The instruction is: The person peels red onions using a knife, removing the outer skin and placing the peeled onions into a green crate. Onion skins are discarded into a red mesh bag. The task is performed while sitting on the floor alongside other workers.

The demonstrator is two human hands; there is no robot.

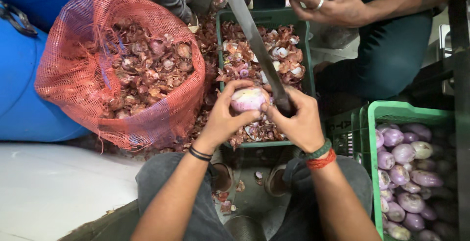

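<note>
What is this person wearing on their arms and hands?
Both forearms are bare, with no sleeves and no gloves. The left hand has thin black bands around its wrist. The right hand has a green beaded band at the wrist, with an orange-red thread band beside it.

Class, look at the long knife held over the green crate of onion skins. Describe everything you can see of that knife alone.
The long grey metal knife has a narrow, flat, dull blade that runs slantwise from the top of the picture down to the person's right hand, which grips its lower end and hides the handle. The tip is out of view. It lies above the green plastic crate of skins, close beside the half-peeled pinkish onion in the left hand.
</note>
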